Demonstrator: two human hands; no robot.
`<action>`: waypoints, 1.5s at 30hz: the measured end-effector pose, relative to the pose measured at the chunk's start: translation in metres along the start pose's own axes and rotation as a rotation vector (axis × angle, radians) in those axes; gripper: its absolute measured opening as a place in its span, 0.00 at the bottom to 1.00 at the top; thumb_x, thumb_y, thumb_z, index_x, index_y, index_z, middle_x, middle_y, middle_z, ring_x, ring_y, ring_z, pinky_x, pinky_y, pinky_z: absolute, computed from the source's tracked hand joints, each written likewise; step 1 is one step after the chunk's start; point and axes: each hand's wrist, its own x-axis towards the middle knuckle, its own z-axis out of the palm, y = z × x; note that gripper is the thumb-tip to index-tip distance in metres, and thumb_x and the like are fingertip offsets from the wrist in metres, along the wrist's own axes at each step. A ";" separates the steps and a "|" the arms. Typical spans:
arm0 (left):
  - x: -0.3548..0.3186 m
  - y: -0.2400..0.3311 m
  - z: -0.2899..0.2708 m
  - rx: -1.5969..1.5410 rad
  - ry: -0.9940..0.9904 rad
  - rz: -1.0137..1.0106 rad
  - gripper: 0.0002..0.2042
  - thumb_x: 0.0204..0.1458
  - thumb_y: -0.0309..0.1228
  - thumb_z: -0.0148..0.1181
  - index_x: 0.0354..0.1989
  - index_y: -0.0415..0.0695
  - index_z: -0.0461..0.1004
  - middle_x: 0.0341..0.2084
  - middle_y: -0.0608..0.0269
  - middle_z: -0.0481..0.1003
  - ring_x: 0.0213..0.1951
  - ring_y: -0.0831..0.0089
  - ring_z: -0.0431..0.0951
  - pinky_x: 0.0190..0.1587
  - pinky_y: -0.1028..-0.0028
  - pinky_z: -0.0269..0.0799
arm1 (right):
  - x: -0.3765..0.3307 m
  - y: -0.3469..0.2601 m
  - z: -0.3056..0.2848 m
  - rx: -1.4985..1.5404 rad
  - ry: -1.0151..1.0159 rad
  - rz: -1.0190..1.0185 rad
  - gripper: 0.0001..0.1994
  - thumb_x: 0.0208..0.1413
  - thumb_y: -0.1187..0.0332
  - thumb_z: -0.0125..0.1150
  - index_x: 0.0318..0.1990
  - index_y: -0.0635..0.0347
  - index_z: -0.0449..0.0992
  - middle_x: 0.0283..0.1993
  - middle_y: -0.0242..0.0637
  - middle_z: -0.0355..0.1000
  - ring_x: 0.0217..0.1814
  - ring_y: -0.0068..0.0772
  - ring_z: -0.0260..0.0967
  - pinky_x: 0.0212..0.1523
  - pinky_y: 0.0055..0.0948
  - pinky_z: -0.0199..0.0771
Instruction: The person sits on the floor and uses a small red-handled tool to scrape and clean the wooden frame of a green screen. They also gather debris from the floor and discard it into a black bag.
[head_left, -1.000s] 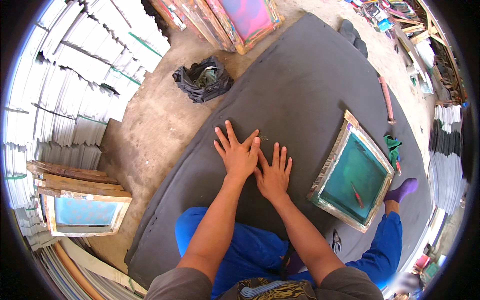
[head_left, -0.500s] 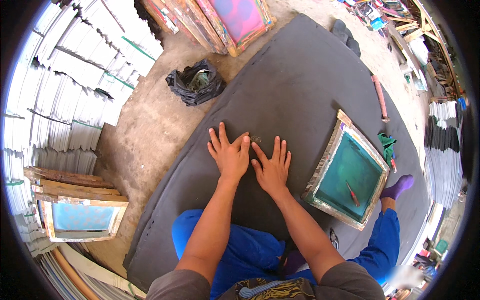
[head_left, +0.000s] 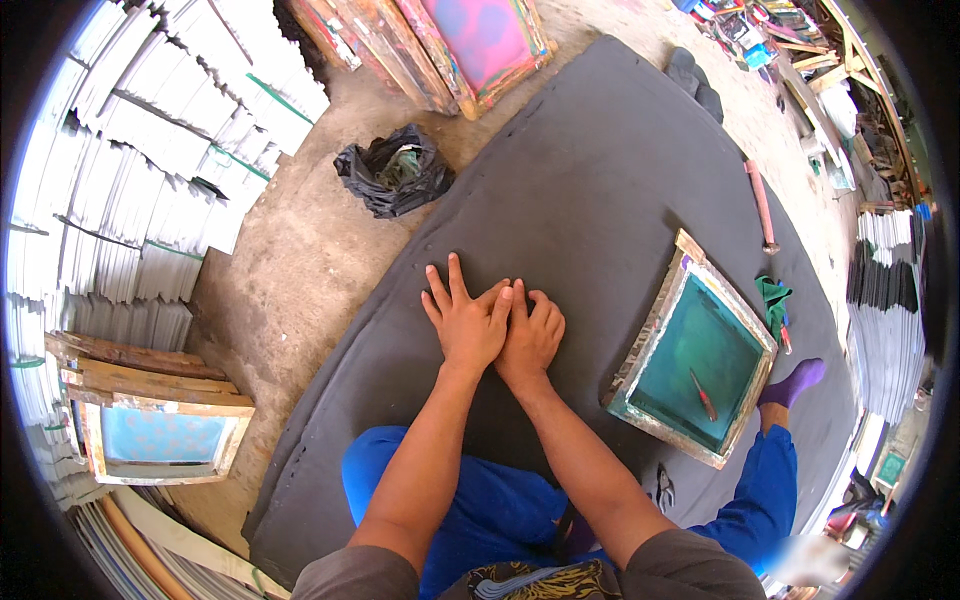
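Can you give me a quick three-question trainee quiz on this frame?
1. True or false: both hands lie flat on the dark grey mat.
2. What lies inside the teal screen frame? A) a small red-handled tool B) a cup C) a brush
3. Which hand partly overlaps the other?

Key
1. True: the left hand and right hand press palms down on it.
2. A, the red-handled tool.
3. The left hand's fingers lie over the right hand's edge.
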 end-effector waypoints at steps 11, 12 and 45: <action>0.011 -0.009 0.000 -0.265 0.251 -0.111 0.23 0.71 0.49 0.49 0.49 0.44 0.86 0.72 0.45 0.64 0.76 0.45 0.53 0.75 0.41 0.42 | 0.081 0.056 -0.030 0.318 -0.239 -0.475 0.22 0.51 0.58 0.76 0.56 0.43 0.85 0.51 0.35 0.73 0.57 0.43 0.68 0.62 0.47 0.67; 0.012 -0.008 0.001 -0.254 0.248 -0.112 0.23 0.71 0.49 0.49 0.49 0.44 0.86 0.72 0.45 0.64 0.76 0.45 0.53 0.75 0.41 0.42 | 0.083 0.058 -0.029 0.324 -0.230 -0.485 0.21 0.51 0.58 0.76 0.54 0.43 0.86 0.50 0.34 0.74 0.57 0.43 0.68 0.62 0.47 0.67; 0.023 -0.007 -0.027 -0.489 0.305 -0.282 0.24 0.74 0.49 0.43 0.58 0.48 0.83 0.68 0.42 0.67 0.74 0.43 0.57 0.75 0.47 0.49 | 0.113 0.003 -0.009 0.736 -0.356 0.135 0.06 0.65 0.70 0.64 0.41 0.64 0.80 0.35 0.45 0.78 0.37 0.40 0.77 0.43 0.38 0.75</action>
